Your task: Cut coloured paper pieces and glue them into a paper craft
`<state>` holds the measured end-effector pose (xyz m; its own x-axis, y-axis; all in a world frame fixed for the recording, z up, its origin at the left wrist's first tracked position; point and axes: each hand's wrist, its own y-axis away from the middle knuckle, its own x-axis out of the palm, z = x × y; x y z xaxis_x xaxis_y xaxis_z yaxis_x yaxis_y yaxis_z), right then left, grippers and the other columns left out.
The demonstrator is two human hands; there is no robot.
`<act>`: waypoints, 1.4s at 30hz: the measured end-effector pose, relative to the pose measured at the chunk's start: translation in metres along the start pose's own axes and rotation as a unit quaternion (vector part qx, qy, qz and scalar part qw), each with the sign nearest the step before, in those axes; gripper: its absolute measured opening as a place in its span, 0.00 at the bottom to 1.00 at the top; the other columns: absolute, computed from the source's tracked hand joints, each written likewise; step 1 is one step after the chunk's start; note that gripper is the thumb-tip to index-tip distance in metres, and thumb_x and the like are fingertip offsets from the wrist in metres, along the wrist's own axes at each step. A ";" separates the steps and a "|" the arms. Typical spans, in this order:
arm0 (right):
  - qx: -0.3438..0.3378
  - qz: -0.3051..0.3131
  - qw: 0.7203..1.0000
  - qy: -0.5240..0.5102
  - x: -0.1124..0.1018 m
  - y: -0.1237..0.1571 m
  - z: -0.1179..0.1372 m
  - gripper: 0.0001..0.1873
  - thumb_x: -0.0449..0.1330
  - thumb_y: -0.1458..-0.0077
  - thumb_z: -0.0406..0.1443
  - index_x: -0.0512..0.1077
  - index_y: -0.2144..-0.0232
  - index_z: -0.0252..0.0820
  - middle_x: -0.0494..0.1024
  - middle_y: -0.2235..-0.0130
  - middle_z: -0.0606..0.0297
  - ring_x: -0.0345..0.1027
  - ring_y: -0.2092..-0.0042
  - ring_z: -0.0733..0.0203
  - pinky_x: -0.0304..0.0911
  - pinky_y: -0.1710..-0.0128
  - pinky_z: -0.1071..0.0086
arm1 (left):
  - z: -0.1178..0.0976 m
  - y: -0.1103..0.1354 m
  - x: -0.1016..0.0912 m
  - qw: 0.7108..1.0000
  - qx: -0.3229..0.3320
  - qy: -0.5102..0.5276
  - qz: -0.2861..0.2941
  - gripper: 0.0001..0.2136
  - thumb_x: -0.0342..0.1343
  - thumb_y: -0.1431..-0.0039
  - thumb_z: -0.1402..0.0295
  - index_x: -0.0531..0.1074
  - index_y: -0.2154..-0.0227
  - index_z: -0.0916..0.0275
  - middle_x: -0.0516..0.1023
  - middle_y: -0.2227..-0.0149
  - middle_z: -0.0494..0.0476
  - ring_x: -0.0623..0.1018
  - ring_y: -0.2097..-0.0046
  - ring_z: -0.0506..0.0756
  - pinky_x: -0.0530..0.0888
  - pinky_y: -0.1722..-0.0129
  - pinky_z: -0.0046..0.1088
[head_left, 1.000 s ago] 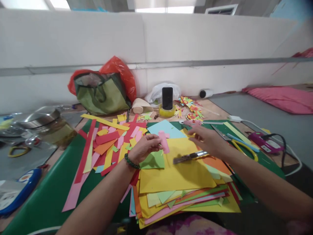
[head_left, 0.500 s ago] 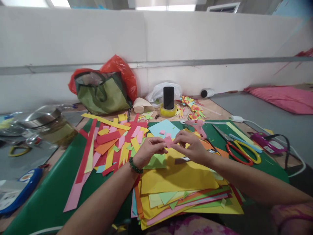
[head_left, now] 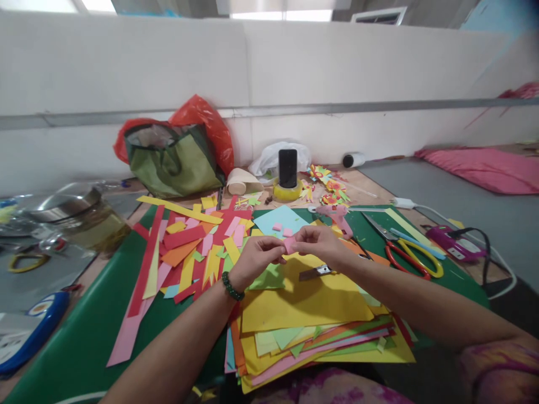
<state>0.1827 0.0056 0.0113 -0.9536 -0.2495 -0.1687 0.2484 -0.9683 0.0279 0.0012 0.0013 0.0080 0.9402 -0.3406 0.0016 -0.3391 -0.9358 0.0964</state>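
Observation:
A small pink paper piece [head_left: 289, 244] is pinched between both my hands above a stack of coloured paper sheets [head_left: 303, 306]. My left hand [head_left: 255, 257], with a green bead bracelet on the wrist, grips its left side with closed fingers. From the right, my right hand [head_left: 320, 242] pinches the same piece. A utility knife [head_left: 315, 273] lies on the yellow top sheet just below my hands. Two small pink scraps [head_left: 281, 229] rest on a light blue sheet beyond my hands.
Loose paper strips [head_left: 189, 247] cover the green mat [head_left: 84, 342] at left. Scissors [head_left: 410, 255] and a pink glue gun [head_left: 337, 216] lie at right. A phone [head_left: 288, 168] stands on a yellow tape roll. A green-and-red bag [head_left: 177, 151] sits by the wall; a glass jar [head_left: 80, 219] stands far left.
My right hand moved left from near the glue gun and joined my left hand on the pink piece. The piece looks shorter now, and pink scraps appeared on the blue sheet.

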 end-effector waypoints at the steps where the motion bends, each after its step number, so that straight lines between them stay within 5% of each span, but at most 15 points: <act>1: -0.001 0.002 1.000 -0.005 0.000 0.000 0.000 0.16 0.69 0.63 0.43 0.68 0.81 0.39 0.68 0.78 0.72 0.59 0.74 0.69 0.55 0.73 0.71 | 0.000 0.000 0.000 1.000 0.001 -0.002 0.000 0.07 0.64 0.57 0.66 0.77 0.78 0.65 0.76 0.78 0.53 0.76 0.75 0.50 0.72 0.71 0.24; 18: -0.001 -0.003 1.000 -0.027 0.005 0.001 0.001 0.16 0.66 0.64 0.35 0.66 0.70 0.42 0.75 0.76 0.70 0.71 0.70 0.62 0.65 0.65 0.66 | -0.002 0.002 0.003 0.998 0.038 -0.043 -0.002 0.08 0.63 0.56 0.64 0.74 0.78 0.64 0.75 0.76 0.53 0.73 0.74 0.50 0.70 0.72 0.24; 24: -0.031 -0.030 0.999 0.025 0.004 0.001 0.004 0.17 0.67 0.62 0.39 0.66 0.70 0.42 0.74 0.74 0.69 0.71 0.68 0.61 0.64 0.67 0.67 | 0.001 0.001 0.001 0.996 0.047 -0.071 0.014 0.12 0.62 0.53 0.60 0.75 0.78 0.65 0.77 0.75 0.56 0.72 0.73 0.50 0.70 0.70 0.25; 33: -0.035 0.009 0.999 0.040 0.000 -0.003 0.006 0.15 0.65 0.60 0.38 0.64 0.69 0.43 0.75 0.77 0.70 0.71 0.71 0.61 0.63 0.69 0.68 | -0.002 0.002 0.001 0.996 0.042 -0.074 0.035 0.09 0.62 0.54 0.62 0.75 0.77 0.64 0.77 0.75 0.56 0.73 0.72 0.51 0.70 0.70 0.25; 36: -0.052 -0.036 0.997 0.039 -0.011 -0.017 0.007 0.17 0.66 0.61 0.40 0.65 0.69 0.42 0.74 0.76 0.69 0.70 0.72 0.63 0.60 0.72 0.71 | -0.006 -0.005 -0.019 0.994 0.051 -0.091 -0.033 0.08 0.60 0.55 0.63 0.76 0.73 0.63 0.77 0.73 0.54 0.73 0.73 0.51 0.70 0.72 0.26; 38: -0.057 -0.059 0.996 0.029 -0.020 -0.033 0.007 0.20 0.67 0.62 0.42 0.66 0.67 0.42 0.74 0.76 0.70 0.67 0.74 0.65 0.58 0.75 0.72 | -0.007 -0.013 -0.044 0.974 0.075 -0.161 -0.143 0.09 0.57 0.51 0.63 0.76 0.70 0.63 0.77 0.72 0.55 0.73 0.72 0.52 0.70 0.70 0.27; 40: -0.051 -0.074 0.996 0.027 -0.026 -0.049 0.005 0.20 0.67 0.61 0.41 0.65 0.66 0.42 0.73 0.78 0.72 0.65 0.77 0.67 0.58 0.77 0.73 | -0.006 -0.020 -0.070 0.920 0.069 -0.288 -0.257 0.09 0.54 0.48 0.64 0.76 0.69 0.63 0.78 0.69 0.58 0.75 0.67 0.55 0.70 0.66 0.29; 42: -0.031 -0.083 0.994 0.058 -0.028 -0.064 0.000 0.17 0.66 0.58 0.37 0.65 0.66 0.42 0.73 0.78 0.72 0.65 0.78 0.67 0.61 0.77 0.73 | -0.001 -0.026 -0.090 0.857 0.000 -0.413 -0.309 0.11 0.54 0.46 0.64 0.77 0.64 0.62 0.80 0.64 0.59 0.76 0.61 0.58 0.69 0.63 0.30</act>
<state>0.1934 0.0741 0.0145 -0.9573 -0.0790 -0.2783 0.1024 -0.9922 -0.0706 -0.0740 0.0566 0.0067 0.5974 0.2708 -0.7548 0.2150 -0.9609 -0.1745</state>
